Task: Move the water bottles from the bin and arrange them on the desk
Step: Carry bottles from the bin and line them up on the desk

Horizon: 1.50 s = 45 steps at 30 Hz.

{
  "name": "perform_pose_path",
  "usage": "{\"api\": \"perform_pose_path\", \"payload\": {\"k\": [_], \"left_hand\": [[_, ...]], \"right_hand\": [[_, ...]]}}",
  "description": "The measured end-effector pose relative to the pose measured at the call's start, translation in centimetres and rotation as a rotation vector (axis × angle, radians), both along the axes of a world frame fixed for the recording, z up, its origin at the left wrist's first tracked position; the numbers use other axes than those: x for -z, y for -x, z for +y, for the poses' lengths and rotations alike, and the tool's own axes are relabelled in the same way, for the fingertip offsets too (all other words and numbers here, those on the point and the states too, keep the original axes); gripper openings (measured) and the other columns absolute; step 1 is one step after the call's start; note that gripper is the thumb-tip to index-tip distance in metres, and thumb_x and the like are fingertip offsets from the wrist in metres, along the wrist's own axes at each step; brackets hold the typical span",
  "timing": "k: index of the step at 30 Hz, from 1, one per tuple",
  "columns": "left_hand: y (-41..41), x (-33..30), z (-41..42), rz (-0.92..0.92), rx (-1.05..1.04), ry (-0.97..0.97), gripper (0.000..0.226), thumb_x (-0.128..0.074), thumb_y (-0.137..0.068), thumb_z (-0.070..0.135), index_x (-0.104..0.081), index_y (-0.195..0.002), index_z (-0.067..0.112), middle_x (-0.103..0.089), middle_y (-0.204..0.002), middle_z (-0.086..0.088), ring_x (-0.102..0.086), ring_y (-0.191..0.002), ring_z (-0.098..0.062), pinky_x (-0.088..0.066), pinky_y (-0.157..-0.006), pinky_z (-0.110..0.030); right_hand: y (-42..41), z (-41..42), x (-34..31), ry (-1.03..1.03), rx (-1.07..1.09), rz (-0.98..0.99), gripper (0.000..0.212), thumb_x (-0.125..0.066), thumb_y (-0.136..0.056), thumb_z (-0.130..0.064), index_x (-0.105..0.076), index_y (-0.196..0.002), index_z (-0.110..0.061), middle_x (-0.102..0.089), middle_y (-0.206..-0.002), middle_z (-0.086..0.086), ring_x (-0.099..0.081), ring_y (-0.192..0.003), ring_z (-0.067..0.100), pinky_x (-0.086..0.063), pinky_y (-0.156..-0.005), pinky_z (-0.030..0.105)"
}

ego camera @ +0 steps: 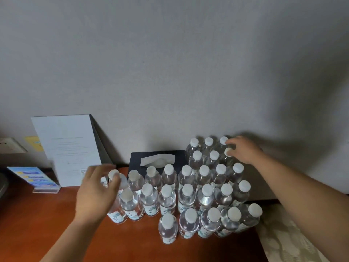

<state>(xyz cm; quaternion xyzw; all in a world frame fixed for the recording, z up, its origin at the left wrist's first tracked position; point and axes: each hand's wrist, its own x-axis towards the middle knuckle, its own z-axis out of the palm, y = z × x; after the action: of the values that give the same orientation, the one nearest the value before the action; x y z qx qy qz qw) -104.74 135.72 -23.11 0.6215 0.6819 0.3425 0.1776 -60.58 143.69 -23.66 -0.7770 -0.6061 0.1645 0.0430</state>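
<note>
Left hand (98, 193) grips blurred bottle (116, 186); right hand (243, 150) pinches rear bottle cap (228, 152).

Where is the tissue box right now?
In the head view, the black tissue box sits at the back of the desk against the wall, behind the water bottles, right of the propped white sheet.

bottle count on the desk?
26 water bottles show caps on the desk: 6 at the back right under the right hand, rows of 8 and 7 in front of the tissue box, 5 nearest. The left hand may hide another.
</note>
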Motion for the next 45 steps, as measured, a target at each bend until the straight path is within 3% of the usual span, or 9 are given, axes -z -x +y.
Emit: {"api": "perform_pose_path", "payload": {"k": [7,15,21,27,31,34,39,42,45], "left_hand": [[-19.8,0.1,8.2,0.346,0.529,0.199,0.036,-0.059,-0.091,0.034,-0.059,-0.127,0.031,-0.054,-0.121,0.002,-0.063,-0.1,-0.023,-0.055,-0.085,-0.039],[-24.7,3.4,12.4,0.465,0.541,0.35,0.028,-0.069,-0.079,0.01,-0.074,-0.105,0.018,-0.07,-0.1,-0.004,-0.067,-0.095,-0.024,-0.056,-0.08,-0.033],[-24.8,0.1,12.2,0.444,0.533,0.252,0.033,-0.066,-0.081,0.008,-0.075,-0.111,0.017,-0.071,-0.111,-0.005,-0.065,-0.104,-0.024,-0.051,-0.091,-0.031],[-21.9,-10.0,8.5,0.366,0.517,0.064,0.032,-0.066,-0.089,0.018,-0.071,-0.12,0.016,-0.068,-0.125,-0.004,-0.061,-0.113,-0.02,-0.043,-0.092,-0.022],[-15.5,-17.7,3.7,0.298,0.414,0.035,0.021,-0.068,-0.086,0.024,-0.076,-0.104,0.027,-0.073,-0.074,0.006,-0.064,-0.06,-0.005,-0.043,-0.053,-0.008],[-9.9,-20.8,-0.2,0.273,0.354,0.103,0.011,-0.073,-0.085,0.028,-0.075,-0.094,0.033,-0.069,-0.056,0.012,-0.063,-0.05,0.0,-0.037,-0.041,-0.006],[-2.4,-19.5,-4.6,0.407,0.304,0.25,0.009,-0.077,-0.08,0.03,-0.075,-0.087,0.035,-0.069,-0.06,0.015,-0.065,-0.054,-0.001,-0.048,-0.051,-0.015],[1.0,-15.5,-5.9,0.481,0.277,0.319,0.011,-0.075,-0.076,0.028,-0.077,-0.087,0.03,-0.073,-0.078,0.008,-0.065,-0.069,-0.006,-0.057,-0.069,-0.029],[3.2,-10.8,-6.3,0.466,0.275,0.37,0.021,-0.074,-0.075,0.027,-0.077,-0.096,0.029,-0.071,-0.089,0.012,-0.063,-0.081,-0.008,-0.05,-0.069,-0.024]], "right_hand": [[-0.4,1.1,1.6,0.063,-0.12,0.033,0.052,-0.08,-0.081,-0.021,-0.065,-0.13,-0.023,-0.057,-0.136,0.005,-0.053,-0.123,0.025,-0.04,-0.095,0.03],[-1.9,0.3,0.8,-0.01,-0.075,0.146,0.042,-0.078,-0.083,-0.015,-0.067,-0.124,-0.019,-0.067,-0.121,0.009,-0.061,-0.105,0.026,-0.047,-0.085,0.031],[-2.5,-1.4,-4.1,-0.133,-0.091,0.044,0.039,-0.076,-0.083,-0.022,-0.068,-0.121,-0.025,-0.066,-0.123,0.004,-0.06,-0.111,0.027,-0.046,-0.087,0.032],[-0.2,-4.1,-10.4,-0.294,-0.143,-0.022,0.031,-0.069,-0.086,-0.023,-0.066,-0.117,-0.026,-0.061,-0.12,0.004,-0.058,-0.106,0.03,-0.045,-0.085,0.035],[3.8,-6.5,-15.7,-0.43,-0.221,-0.019,0.032,-0.071,-0.086,-0.032,-0.066,-0.117,-0.029,-0.061,-0.116,0.002,-0.057,-0.104,0.028,-0.037,-0.079,0.031],[8.1,-8.9,-18.8,-0.463,-0.29,0.113,0.022,-0.073,-0.085,-0.037,-0.068,-0.106,-0.031,-0.064,-0.099,-0.008,-0.058,-0.09,0.019,-0.039,-0.069,0.031],[16.6,-11.7,-18.5,-0.346,-0.416,0.342,0.029,-0.076,-0.085,-0.041,-0.068,-0.112,-0.031,-0.066,-0.102,-0.014,-0.061,-0.089,0.005,-0.05,-0.078,0.025],[21.7,-12.6,-15.7,-0.244,-0.51,0.31,0.035,-0.074,-0.086,-0.044,-0.067,-0.118,-0.03,-0.064,-0.11,-0.012,-0.06,-0.095,0.01,-0.047,-0.076,0.021],[25.5,-13.4,-11.9,-0.168,-0.572,0.28,0.028,-0.073,-0.087,-0.041,-0.067,-0.111,-0.027,-0.063,-0.106,-0.01,-0.058,-0.092,0.014,-0.047,-0.073,0.027]]}}
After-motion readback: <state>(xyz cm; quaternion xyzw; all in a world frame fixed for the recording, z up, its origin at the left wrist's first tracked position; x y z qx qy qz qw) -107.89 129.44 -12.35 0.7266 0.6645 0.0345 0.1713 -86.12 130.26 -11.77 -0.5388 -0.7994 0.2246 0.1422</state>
